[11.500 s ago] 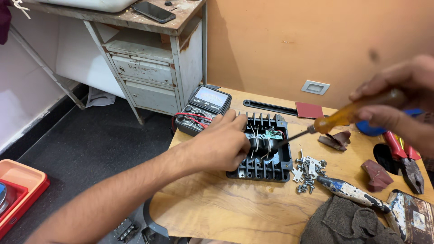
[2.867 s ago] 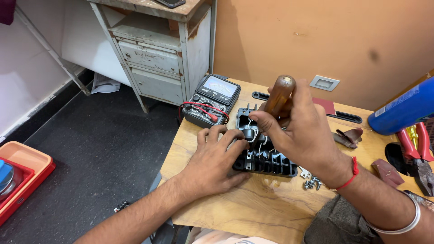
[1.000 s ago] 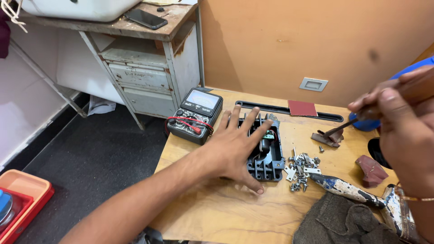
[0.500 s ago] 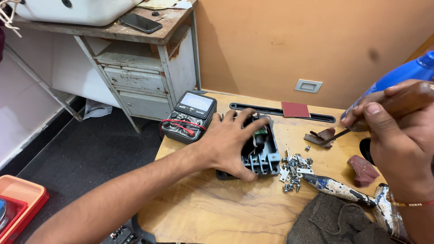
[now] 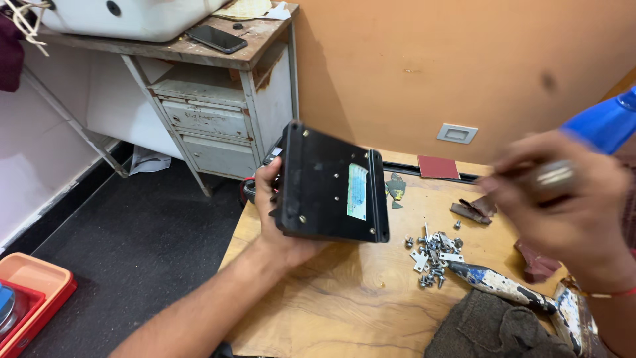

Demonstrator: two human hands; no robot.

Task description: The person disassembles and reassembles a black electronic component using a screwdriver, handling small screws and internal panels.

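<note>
Screws [image 5: 434, 255] right of lifted box [image 5: 331, 185]

The flat rectangular plastic housing [image 5: 331, 185], held up over the bench's left edge, is matt black, dotted with pale silver screw heads and bearing a whitish label tinged green and blue. The wooden bench [image 5: 331, 298] is honey-brown with darker flowing grain. Near its right edge lies a scatter of bright silver screws and small plates [image 5: 434, 255], beside a tool handle [image 5: 500, 285] mottled white over dark blue (paint-spattered, it seems). At the front right corner sits a coarse grey-brown woollen cloth [image 5: 497, 328]. A dull red square of abrasive sheet [image 5: 438, 167] lies at the back edge.
</note>
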